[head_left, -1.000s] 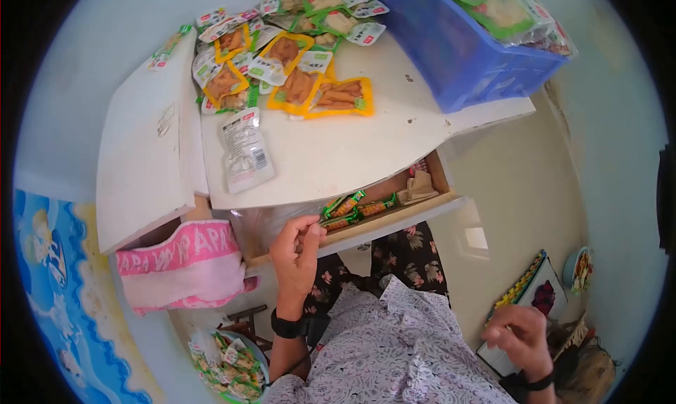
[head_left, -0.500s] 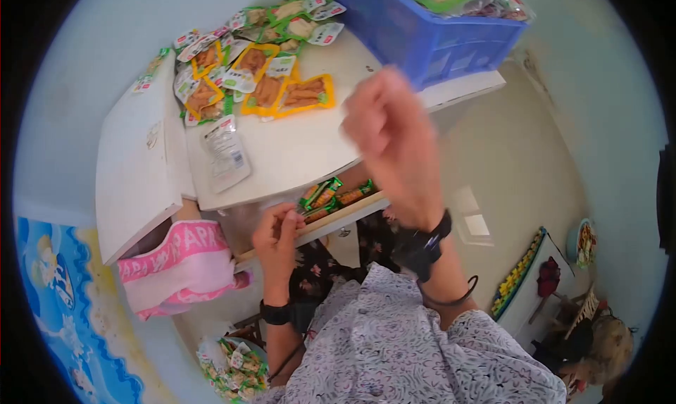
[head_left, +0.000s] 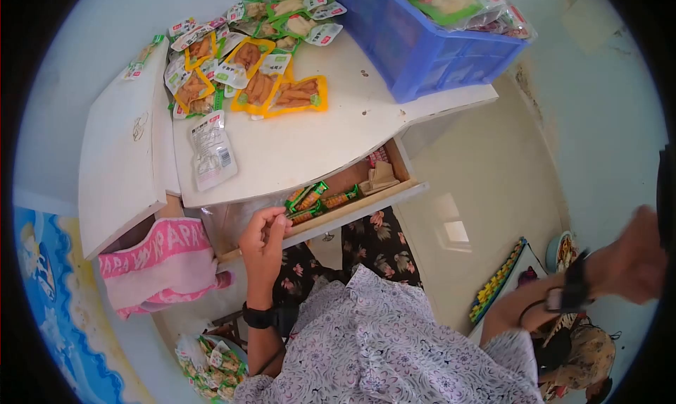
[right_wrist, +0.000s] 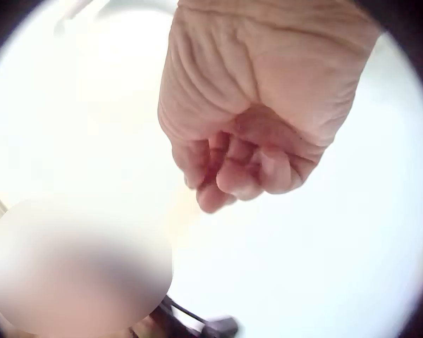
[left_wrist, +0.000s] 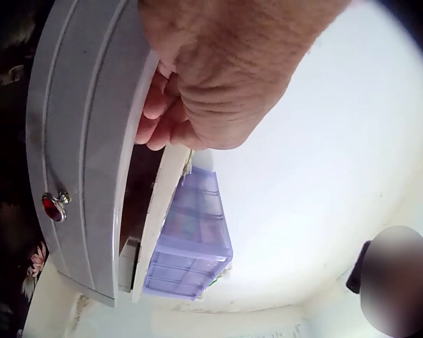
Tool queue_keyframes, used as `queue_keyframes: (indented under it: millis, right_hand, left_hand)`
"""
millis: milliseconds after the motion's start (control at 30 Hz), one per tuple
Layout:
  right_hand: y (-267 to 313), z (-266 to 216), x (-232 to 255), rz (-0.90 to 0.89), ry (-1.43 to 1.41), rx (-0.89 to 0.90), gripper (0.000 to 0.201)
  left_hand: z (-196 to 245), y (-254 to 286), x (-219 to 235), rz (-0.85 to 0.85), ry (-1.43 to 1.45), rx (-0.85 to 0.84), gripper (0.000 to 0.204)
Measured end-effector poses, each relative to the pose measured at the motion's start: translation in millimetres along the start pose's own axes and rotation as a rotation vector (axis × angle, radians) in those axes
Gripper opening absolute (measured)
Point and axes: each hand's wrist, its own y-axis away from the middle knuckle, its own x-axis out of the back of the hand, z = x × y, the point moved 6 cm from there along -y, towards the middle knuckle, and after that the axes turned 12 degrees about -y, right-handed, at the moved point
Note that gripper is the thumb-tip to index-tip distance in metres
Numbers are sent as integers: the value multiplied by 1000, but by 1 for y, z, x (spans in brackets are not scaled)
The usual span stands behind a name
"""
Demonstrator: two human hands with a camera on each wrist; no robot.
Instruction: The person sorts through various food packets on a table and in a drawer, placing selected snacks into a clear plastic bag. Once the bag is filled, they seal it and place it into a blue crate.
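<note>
In the head view my left hand (head_left: 262, 243) is over the front edge of a partly pulled-out drawer (head_left: 359, 205). Its loosely curled fingertips overlap the left end of several green-and-orange snack packets (head_left: 308, 198) inside. From the left wrist, the same bent fingers (left_wrist: 158, 130) show just past the drawer front (left_wrist: 77, 176), which has a red knob (left_wrist: 54, 206); nothing appears in their grasp. Far to the right my right hand (head_left: 630, 259) is raised in the air, blurred. In the right wrist view its fingers (right_wrist: 236, 179) are loosely curled around nothing.
On the white desk (head_left: 310, 143) lie several yellow- and green-edged food pouches (head_left: 257, 87) and a silver pouch (head_left: 211, 150). A blue crate (head_left: 451, 59) holds more packs at the right. A pink towel (head_left: 162, 266) hangs at the left; a bag of packets (head_left: 211, 365) is below it.
My right hand rose from low on the right to in front of the desk, then swung out to the far right. The left hand stays at the drawer while the head view shifts.
</note>
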Motion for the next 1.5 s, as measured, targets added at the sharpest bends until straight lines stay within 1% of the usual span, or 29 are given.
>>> queue_keyframes:
  millis: [67,133,200,267,300,333,367,400,433,467,500,533,567,633,667,733,800,867,900,967,1033,1100,1167,1233,1267,1367,1400,1467,1500]
  right_hand:
    - [-43,-6,-26,31,-170,179,14]
    - [-82,-7,-72,-27,-382,265,13]
    - [-104,-8,-133,-134,-582,291,12]
    - [-107,-4,-199,-277,-699,241,11]
    - [-96,5,-230,-366,-682,184,11]
    - [-80,21,-256,-466,-585,144,11]
    - [-56,41,-277,-565,-431,151,11]
    - [-32,67,-289,-607,-165,320,12]
    - [2,94,-292,-732,-229,215,17]
    - [32,110,-282,-919,-199,51,12]
    - [62,124,-265,-859,-317,-7,15]
    - [83,128,-242,-735,-255,-131,19]
    - [111,137,-211,-674,-187,-488,23]
    - [166,147,-145,-490,-177,-810,25]
    - [181,133,-119,-374,-206,-948,26]
    - [187,100,-79,-363,10,-1116,25]
    - [162,61,-66,-544,20,-1143,22]
    - [125,33,-90,-780,-30,-1044,22]
    - [109,30,-104,-898,-61,-976,23]
    - [92,35,-140,-1170,-140,-730,18]
    - [80,50,-186,-1417,-184,-390,16]
    - [75,92,-216,-1291,-338,-355,19]
    - [71,133,-238,-952,-438,-669,23]
    - [83,160,-257,-635,-613,-654,24]
    - [88,167,-266,-479,-702,-636,25]
    - [108,164,-299,-276,-986,-744,23]
    - [119,159,-308,-354,-906,-718,23]
    - [138,150,-326,-500,-752,-644,22]
    - [142,148,-329,-531,-731,-514,22]
  left_hand:
    - [-4,-2,-5,-9,16,-8,15]
    - [-10,-4,-4,4,48,-17,15]
    - [-5,-4,0,18,-15,-59,15]
    - [-8,-6,-3,32,-9,-80,14]
    - [-9,-6,-4,23,-4,-72,14]
    - [-10,-6,-4,11,-4,-56,14]
    - [-11,-6,-4,-6,-5,-37,14]
    - [-9,-6,-5,-4,6,-39,13]
    - [-8,-5,-6,-2,18,-38,13]
    - [-7,-5,-5,3,33,-36,13]
    - [-7,-5,-5,-5,25,-43,12]
    - [-7,-5,-4,-9,19,-51,12]
    - [-6,-5,-4,-12,11,-59,12]
    - [-6,-4,-2,11,25,-62,12]
    - [-7,-1,-1,17,24,-56,13]
    - [-6,0,-1,10,14,-51,13]
    - [-5,-3,-1,-12,-12,-55,13]
    - [-1,-4,-2,-38,-49,-76,13]
    - [-1,-3,-2,-43,-28,-68,13]
    - [0,-4,-2,-39,10,-63,13]
    - [-2,-6,-3,-20,46,-45,14]
    - [-6,-4,-1,-14,55,-33,14]
    - [-9,-4,-3,9,59,-28,15]
    - [-5,-2,-7,-3,-49,-35,15]
    - [-2,-4,-6,-1,-108,-43,15]
    - [-10,-6,-9,-9,-120,-169,17]
    - [-13,-6,-5,-19,-252,-208,19]
    - [-6,-3,-2,43,-474,-275,20]
    - [-2,-5,-2,77,-585,-311,21]
